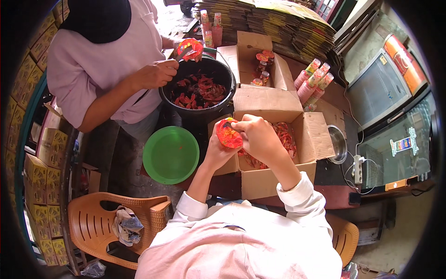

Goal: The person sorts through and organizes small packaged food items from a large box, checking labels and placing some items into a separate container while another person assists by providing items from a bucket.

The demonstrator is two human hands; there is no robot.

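Observation:
My left hand (218,149) is wrapped round a cup with a shiny red printed top (228,135), held up before my chest. My right hand (260,137) is closed, with its thumb and fingertips at the far right edge of that top. Whether a small tool sits in the right fingers is hidden. Just beyond and below my hands stands an open cardboard box (278,181), with many red pieces (284,135) inside.
At left, a person holds a red-topped cup (189,49) and a blade over a black bucket (197,110) of red scraps. A green basin (170,156), another carton (255,42), stacked cups (313,81), a metal bowl (337,144) and an orange chair (93,223) stand around.

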